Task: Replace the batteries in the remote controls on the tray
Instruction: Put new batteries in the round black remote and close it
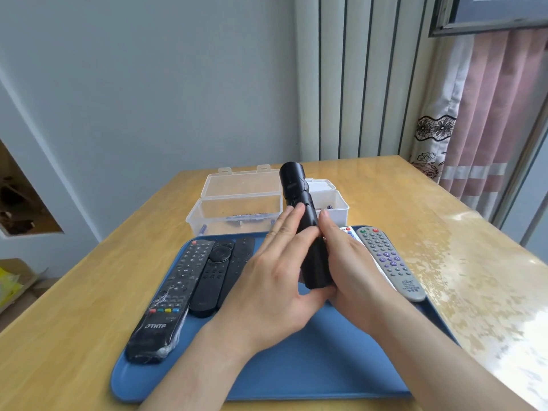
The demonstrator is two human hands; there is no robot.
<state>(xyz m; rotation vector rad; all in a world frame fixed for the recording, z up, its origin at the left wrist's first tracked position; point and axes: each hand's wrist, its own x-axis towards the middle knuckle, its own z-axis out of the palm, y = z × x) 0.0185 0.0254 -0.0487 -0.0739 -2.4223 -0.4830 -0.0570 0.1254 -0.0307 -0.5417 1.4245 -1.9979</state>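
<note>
Your forearms come in low over the near edge of the blue tray (296, 372), and both hands meet on one black remote (310, 232), lifted clear of the tray and tilted away from you, back side up. Your left hand (275, 280) lies flat along its left flank, fingers straight, thumb tucked under the near end. Your right hand (353, 262) wraps the other side, thumb pressing on the back. So both hands are clamped on that remote. It looks like the battery cover is the job now: keep the left hand steady as a brace, press down with the thumb, and slide along the remote's length rather than prying. Three dark remotes (189, 280) lie on the tray's left, a grey remote (391, 262) on its right. Beyond the tray, on the counter (444, 232), two open clear boxes (237, 209) wait, one holding batteries.
</note>
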